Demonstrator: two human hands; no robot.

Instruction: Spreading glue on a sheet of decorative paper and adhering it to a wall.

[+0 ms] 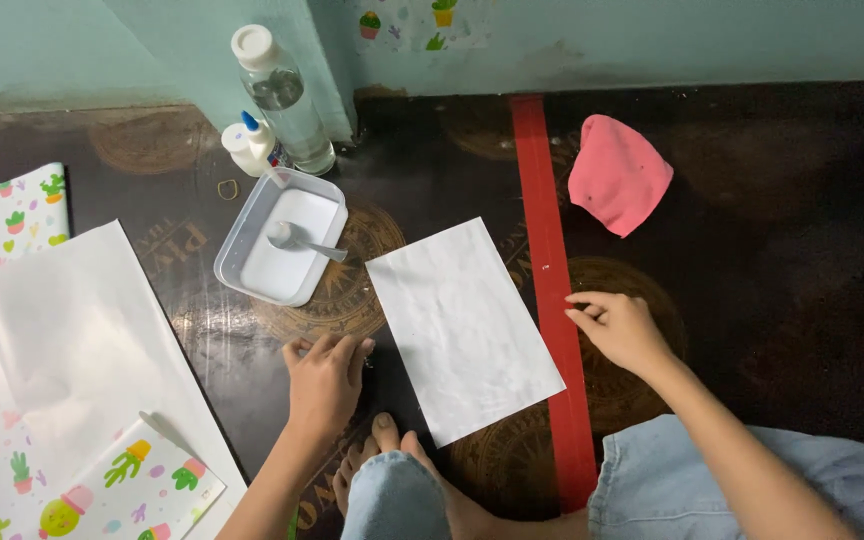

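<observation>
down at the near edge, a bare foot [392, 455] pokes out between two knees in pale blue denim [752, 480], toes resting on the dark patterned floor [792, 300]. at the near left lies a sheet of cactus-print wrapping paper [142, 490], with a big curl of plain white paper [82, 340] over it.

just beyond the foot, the left hand [327, 378] is flat on the floor, fingers close together and curled a little, holding nothing, its fingertips just beside the left edge of the white sheet of paper [462, 325]. that sheet lies tilted on the floor, dead centre between the two hands, its surface slightly wrinkled. the right hand [620, 328] sits on the floor at the right, fingers loosely bent, touching or nearly touching a long red strip [550, 270] that runs from near to far; whether anything is pinched there, i can't tell.

further out on the left, a clear plastic tray [235, 245] holds white liquid, glue perhaps, with a metal spoon [302, 241] lying in it. a small rubber band [228, 188] lies beside it. behind the tray stand a white glue bottle with a blue tip [249, 145] and a tall clear bottle with a white cap [287, 100], up against the pale green wall [652, 40]. far right, well apart from everything, a pink cloth [617, 175].
</observation>
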